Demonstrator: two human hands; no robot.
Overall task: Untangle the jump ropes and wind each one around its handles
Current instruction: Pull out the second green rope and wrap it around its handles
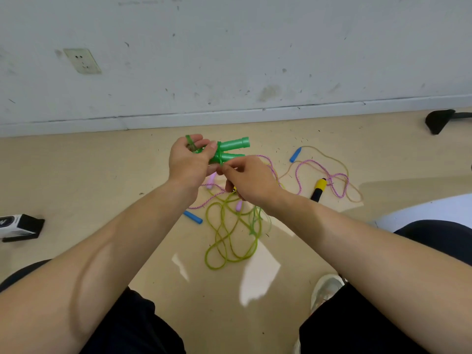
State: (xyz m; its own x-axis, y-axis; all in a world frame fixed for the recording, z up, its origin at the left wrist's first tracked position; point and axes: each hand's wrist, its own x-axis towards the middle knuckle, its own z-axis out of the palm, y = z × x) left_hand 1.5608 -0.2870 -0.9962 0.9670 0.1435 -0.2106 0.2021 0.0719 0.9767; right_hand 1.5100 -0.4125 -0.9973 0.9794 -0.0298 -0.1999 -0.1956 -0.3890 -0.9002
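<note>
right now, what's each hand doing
Left hand: grips the green handles.
Right hand: pinches the green rope at the handles.

Glossy floor (102, 175); handles (233, 149) probably plastic.

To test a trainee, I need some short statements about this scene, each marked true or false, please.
1. The left hand holds two green handles. True.
2. The right hand holds a blue handle. False: it pinches the green rope at the green handles.
3. A yellow-black handle lies on the floor. True.
4. The pink rope is wound up. False: the pink rope lies loose on the floor.
</note>
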